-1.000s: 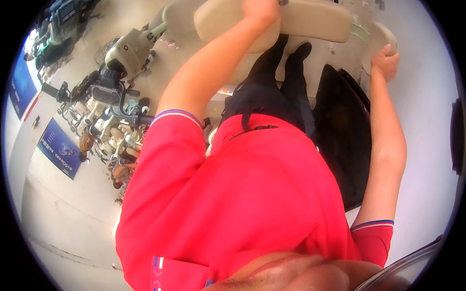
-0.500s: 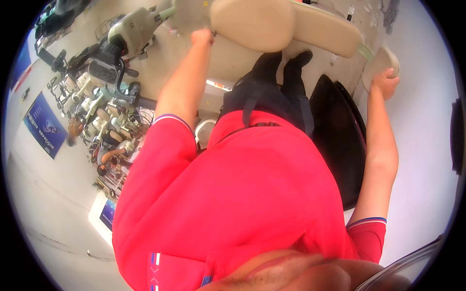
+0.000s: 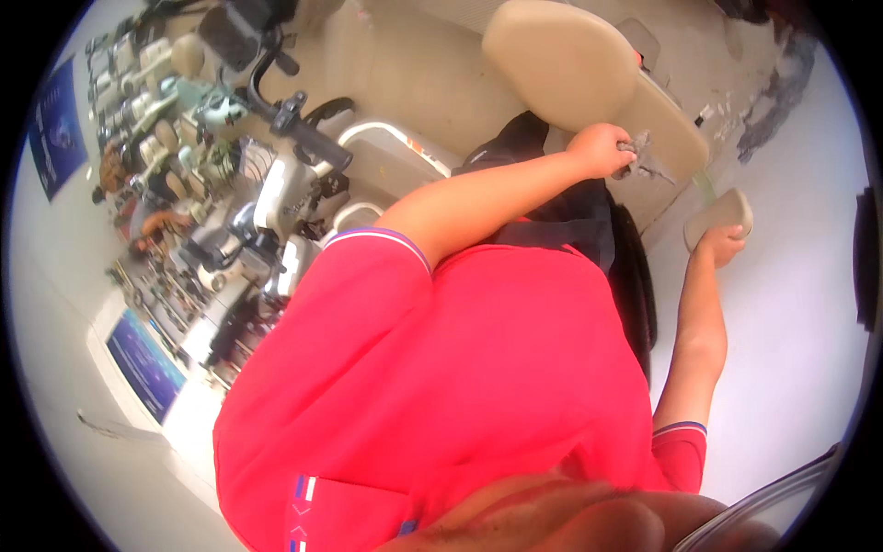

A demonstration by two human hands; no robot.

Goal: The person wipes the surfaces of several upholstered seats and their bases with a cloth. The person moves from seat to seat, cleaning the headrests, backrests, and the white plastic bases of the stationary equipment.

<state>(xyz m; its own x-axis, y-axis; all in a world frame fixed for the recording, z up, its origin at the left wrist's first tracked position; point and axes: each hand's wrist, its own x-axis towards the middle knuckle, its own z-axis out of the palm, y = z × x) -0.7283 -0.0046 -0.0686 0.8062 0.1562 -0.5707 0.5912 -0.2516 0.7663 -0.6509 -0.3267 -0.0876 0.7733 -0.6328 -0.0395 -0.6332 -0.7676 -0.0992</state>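
Note:
A scooter's beige front seat [image 3: 556,60] lies ahead of me, with a longer beige rear seat [image 3: 673,129] to its right. My left hand [image 3: 596,152] reaches across my body over the near edge of the seats. Its fingers are closed around a crumpled grey rag-like piece [image 3: 636,156]; blur hides its exact kind. Further right, my right hand [image 3: 721,244] is wrapped around the near side of a small rounded beige backrest pad [image 3: 722,216], its fingers curled over the edge.
Black handlebars with a grip [image 3: 313,138] stick out at the left, near a white scooter body [image 3: 276,198]. Rows of parked scooters [image 3: 152,101] fill the far left. A white wall [image 3: 791,304] rises on my right, and a dark curved panel [image 3: 635,276] is beside my legs.
My left hand has swung right, from the left of the front seat to above the rear seat. My right hand still grips the pad. The view has shifted, bringing the handlebars closer.

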